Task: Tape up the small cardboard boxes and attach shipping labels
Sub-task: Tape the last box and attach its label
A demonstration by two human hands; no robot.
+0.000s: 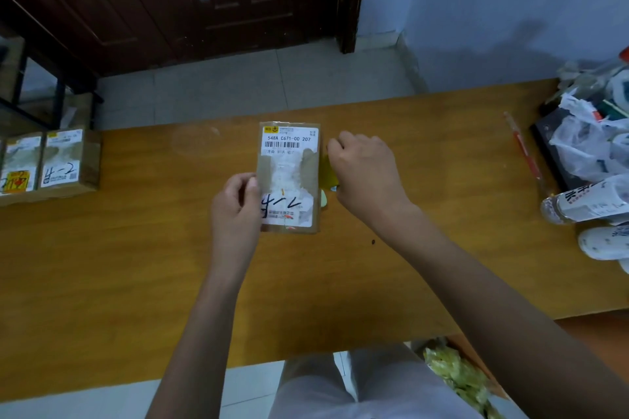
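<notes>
Head camera, looking down at a wooden bench [136,265] with two bare forearms reaching in. A small cardboard box [289,177] lies flat near the middle of the bench, its top covered by a partly torn shipping label [291,139] with a barcode and handwritten marks. The left hand [236,211] grips the box's near left edge, thumb on top and fingers curled round the side, most likely to keep the box from sliding. The right hand [364,170] sits just beside the box's right edge, fingers curled round something yellowish and see-through, which looks like a strip of tape [327,173] being drawn along that side; a roll is not clearly visible. The hands are apart, one on each side of the box. At the far left of the bench stand two more labelled boxes [51,163], touching each other. On the right lie crumpled plastic bags [585,146], a bottle [585,204] on its side, and a red pen [524,150].
</notes>
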